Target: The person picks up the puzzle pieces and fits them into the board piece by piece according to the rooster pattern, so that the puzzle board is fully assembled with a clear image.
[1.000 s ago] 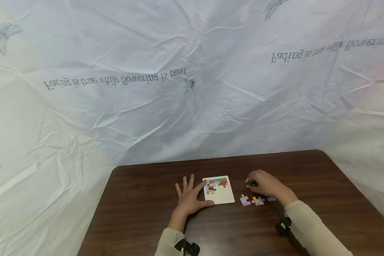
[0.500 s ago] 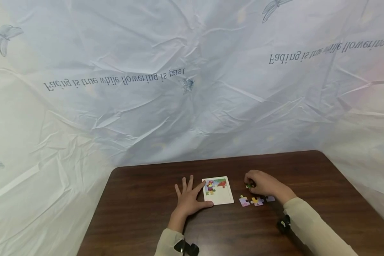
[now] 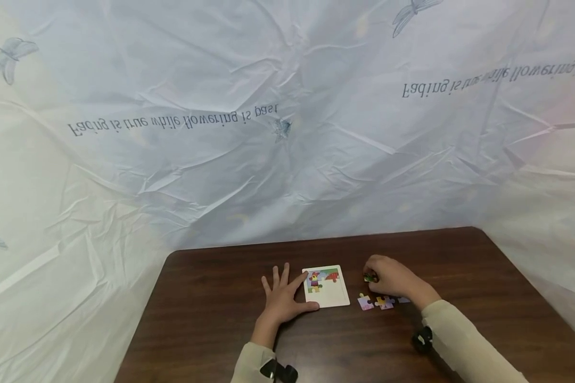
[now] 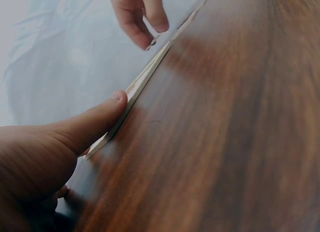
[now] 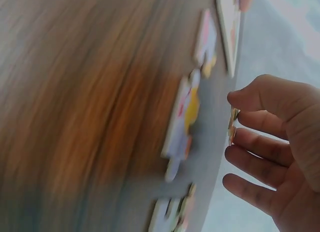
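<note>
Fingers (image 5: 260, 97) of the right hand (image 3: 394, 276) pinch a puzzle piece (image 3: 370, 277); the left hand (image 3: 284, 299), flat and spread, should steady the puzzle board (image 3: 337, 295) as the piece goes in square

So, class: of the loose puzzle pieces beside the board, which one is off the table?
The greenish puzzle piece pinched in the right hand; the pink piece, yellow-and-pink piece and pale piece lie flat on the table.

Tabletop (image 3: 211, 330): it fills the lower middle of your frame, with the draped sheet (image 3: 287, 133) behind it.
Puzzle board (image 3: 333, 295): on the tabletop, lower centre.
Left hand (image 3: 281, 299): touching the board's left edge.
Right hand (image 3: 394, 277): right of the board, holding one piece (image 3: 370, 277).
Loose pieces (image 3: 376, 302): on the tabletop just below your right hand.
</note>
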Tool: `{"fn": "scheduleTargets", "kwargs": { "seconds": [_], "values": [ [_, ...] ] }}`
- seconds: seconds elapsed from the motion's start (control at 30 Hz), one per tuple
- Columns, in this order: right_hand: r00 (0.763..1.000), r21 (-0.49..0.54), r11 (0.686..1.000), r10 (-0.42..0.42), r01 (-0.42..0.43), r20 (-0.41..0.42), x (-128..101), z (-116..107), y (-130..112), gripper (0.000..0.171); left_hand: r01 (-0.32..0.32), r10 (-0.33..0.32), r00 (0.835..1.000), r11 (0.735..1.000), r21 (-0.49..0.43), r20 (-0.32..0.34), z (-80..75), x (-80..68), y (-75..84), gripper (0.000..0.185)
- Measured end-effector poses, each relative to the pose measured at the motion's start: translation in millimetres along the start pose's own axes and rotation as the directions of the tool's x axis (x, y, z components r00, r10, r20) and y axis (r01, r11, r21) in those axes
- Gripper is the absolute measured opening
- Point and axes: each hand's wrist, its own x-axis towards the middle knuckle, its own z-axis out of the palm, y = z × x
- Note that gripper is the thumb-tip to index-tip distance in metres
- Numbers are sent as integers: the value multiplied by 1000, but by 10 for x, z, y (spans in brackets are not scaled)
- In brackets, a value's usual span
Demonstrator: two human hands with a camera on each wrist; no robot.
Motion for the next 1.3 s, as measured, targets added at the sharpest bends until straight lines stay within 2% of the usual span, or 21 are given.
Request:
{"fn": "scheduleTargets", "kwargs": {
  "seconds": [0.27, 0.47, 0.63, 1.0, 1.3],
  "values": [
    [997, 25, 997, -76, 77, -33, 140, 51, -236, 20, -21, 21, 1000, 1000, 6, -15, -22, 12, -25, 94],
    [988, 69, 986, -150, 152, -32, 215, 175, -445, 19, 31, -31, 999, 999, -12, 27, -13, -50, -43, 94],
    [989, 88, 986, -141, 144, -38, 292, 246, -563, 19, 19, -19, 1000, 1000, -11, 18, -4, -36, -28, 93],
    [980, 152, 968, -196, 198, -23, 348, 384, -655, 23, 11, -10, 999, 999, -33, 42, 75, -39, -34, 93],
    [971, 80, 968, -235, 237, -34, 446, 428, -662, 21, -1, 1, 1000, 1000, -12, 6, 51, 23, -37, 94]
  ]
}}
